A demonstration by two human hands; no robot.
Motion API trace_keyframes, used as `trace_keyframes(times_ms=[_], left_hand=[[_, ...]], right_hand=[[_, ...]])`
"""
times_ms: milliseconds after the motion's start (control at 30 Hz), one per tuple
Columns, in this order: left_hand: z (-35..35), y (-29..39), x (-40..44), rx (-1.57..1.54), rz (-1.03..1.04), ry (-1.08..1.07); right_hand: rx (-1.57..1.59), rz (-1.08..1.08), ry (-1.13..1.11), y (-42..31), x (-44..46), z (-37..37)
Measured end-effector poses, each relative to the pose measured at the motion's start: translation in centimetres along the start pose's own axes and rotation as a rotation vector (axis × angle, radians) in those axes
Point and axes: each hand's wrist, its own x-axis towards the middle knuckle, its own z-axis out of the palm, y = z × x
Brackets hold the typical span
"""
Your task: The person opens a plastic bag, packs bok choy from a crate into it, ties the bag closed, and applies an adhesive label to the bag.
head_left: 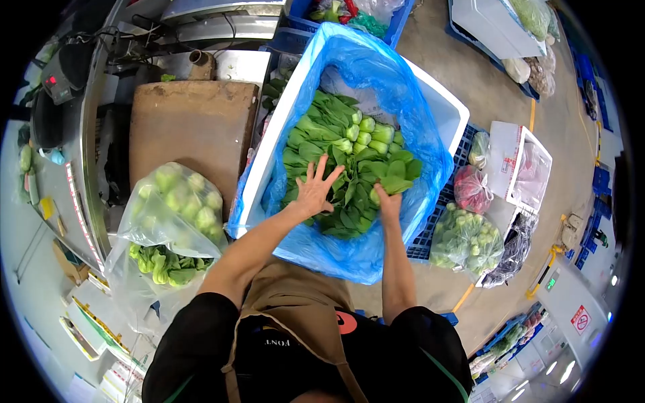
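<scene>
Leafy green bok choy [319, 131] lies heaped in a white foam box [440, 101] lined with a blue plastic bag [336, 258]. My left hand [312, 188] rests on the leaves at the near left side of the heap, its fingers spread. At the right side of the heap, my right hand [388, 201] has its fingers closed around a bok choy, whose leaves stick out above the hand. The fingertips of that hand are partly hidden by the leaves.
Left of the box stand a brown board [191, 127] and a clear bag of greens [178, 208]. On the right are bagged vegetables [467, 238], a red bag [472, 188] and a white box [500, 158]. A blue crate [400, 20] sits beyond the foam box.
</scene>
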Motion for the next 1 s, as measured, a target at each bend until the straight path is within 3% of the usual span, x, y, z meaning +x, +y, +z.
trace_keyframes(times_ms=[67, 167, 200, 267, 400, 433, 533, 633, 767, 900, 933, 967, 1000], left_hand=[[3.3, -2.3, 1.1, -0.202, -0.009, 0.125], [3.7, -3.3, 2.2, -0.387, 0.072, 0.294], [3.8, -2.9, 2.1, -0.359, 0.056, 0.318], [4.4, -0.8, 2.3, -0.303, 0.021, 0.373], [2.4, 5.1, 0.4, -0.006, 0.048, 0.287], [2.7, 6.3, 0.0, 0.170, 0.089, 0.374], [-1.4, 11.3, -2.9, 0.301, 0.145, 0.310], [-6.2, 15.0, -6.6, 0.140, 0.262, 0.268], [-13.8, 15.3, -12.9, -0.156, 0.356, 0.287], [-17.4, 8.3, -17.0, -0.400, 0.469, 0.763], [-18.4, 6.3, -18.2, -0.415, 0.369, 0.928], [-20.1, 4.4, -19.9, -0.203, 0.334, 0.962], [-20.3, 2.5, -20.7, -0.232, 0.310, 0.905]], right_hand=[[-0.046, 0.116, -0.098, 1.4, -1.1, 0.5], [-0.802, -0.335, -0.329, 0.7, -3.5, 2.9], [-1.010, -0.247, -0.399, -1.0, -4.6, 4.7], [-1.058, -0.484, -0.278, 0.9, -4.5, 6.6], [-0.678, -0.469, -0.221, 0.1, -4.7, 7.4], [-0.242, -0.248, -0.284, 1.9, -4.2, 6.6], [-1.097, -0.628, -0.336, -8.7, -6.9, 8.5], [-0.689, -0.666, -0.167, -12.9, -10.3, 9.1], [0.076, -0.445, -0.363, -14.9, -12.5, 10.1], [0.498, -0.185, -0.617, -15.7, -11.6, 12.3], [0.544, -0.138, -0.656, -15.6, -11.4, 13.1], [0.520, -0.092, -0.635, -15.4, -11.3, 13.6], [0.515, -0.100, -0.664, -15.2, -11.6, 14.3]])
